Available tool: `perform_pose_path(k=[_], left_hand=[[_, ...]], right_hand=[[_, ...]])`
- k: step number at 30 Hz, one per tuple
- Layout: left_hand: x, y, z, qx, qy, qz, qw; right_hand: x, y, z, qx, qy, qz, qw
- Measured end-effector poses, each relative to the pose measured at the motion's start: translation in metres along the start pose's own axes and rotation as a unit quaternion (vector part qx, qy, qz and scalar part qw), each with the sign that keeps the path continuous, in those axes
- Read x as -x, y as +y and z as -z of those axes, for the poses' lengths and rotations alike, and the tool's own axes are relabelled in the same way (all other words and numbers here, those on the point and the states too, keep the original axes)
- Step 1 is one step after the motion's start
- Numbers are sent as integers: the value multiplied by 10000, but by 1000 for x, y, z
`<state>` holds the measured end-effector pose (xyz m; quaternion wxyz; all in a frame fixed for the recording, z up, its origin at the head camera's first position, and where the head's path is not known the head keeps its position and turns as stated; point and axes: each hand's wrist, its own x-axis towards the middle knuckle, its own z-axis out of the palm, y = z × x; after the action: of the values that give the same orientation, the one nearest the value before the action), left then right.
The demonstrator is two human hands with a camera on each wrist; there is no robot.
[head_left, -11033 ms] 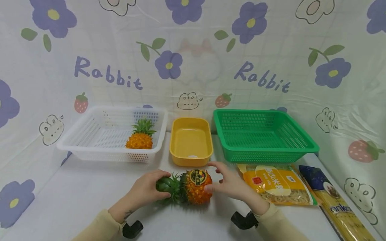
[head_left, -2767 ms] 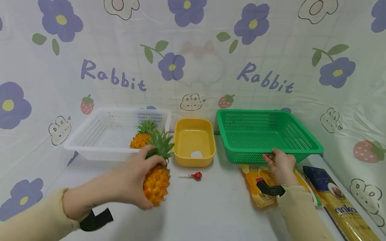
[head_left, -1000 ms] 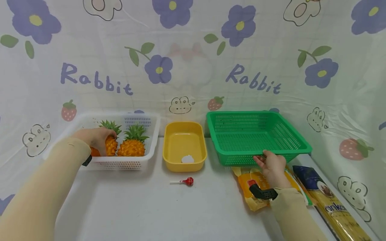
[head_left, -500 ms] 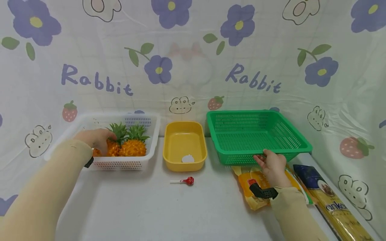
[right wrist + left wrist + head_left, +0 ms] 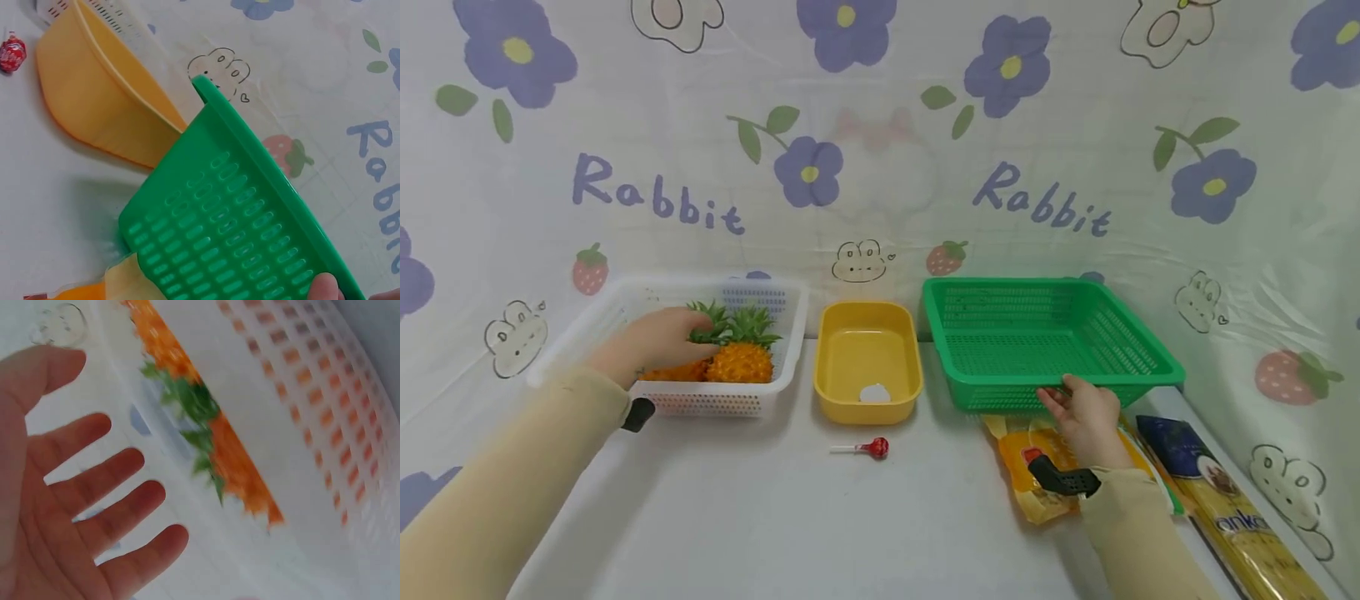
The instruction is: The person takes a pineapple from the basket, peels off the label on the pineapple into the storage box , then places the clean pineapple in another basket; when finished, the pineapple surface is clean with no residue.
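Observation:
My left hand hovers over the white slotted basket. Its fingers are spread and hold nothing, as the left wrist view shows. Two small orange pineapples with green leaves lie side by side inside that basket. The right-hand pineapple shows best, while the left-hand pineapple is partly covered by my hand and the rim. On the other side, my right hand pinches the front rim of the green basket. In the right wrist view a fingertip presses against the green wall.
Between the baskets stands a yellow tub with a white round patch inside. A red lollipop lies in front of it. An orange food bag sits under my right wrist, beside a long spaghetti packet.
My left hand has carried the second pineapple from the table into the white basket, let go and risen off it. The right hand has moved to the green rim and stays there.

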<state>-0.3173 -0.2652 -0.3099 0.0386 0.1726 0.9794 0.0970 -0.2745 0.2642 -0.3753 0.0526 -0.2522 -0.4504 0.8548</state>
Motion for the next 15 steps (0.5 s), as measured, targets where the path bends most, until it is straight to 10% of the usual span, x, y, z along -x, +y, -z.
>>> perform_pose_path(k=[9,15], left_hand=[[-1,47,-19,528,983,-182,9936],[-9,70,-21,381,1256,-338,9908]], right_hand=[[12,2,-4,112,188,96,9997],[34,12,-27,1580,-253,1001,9820]])
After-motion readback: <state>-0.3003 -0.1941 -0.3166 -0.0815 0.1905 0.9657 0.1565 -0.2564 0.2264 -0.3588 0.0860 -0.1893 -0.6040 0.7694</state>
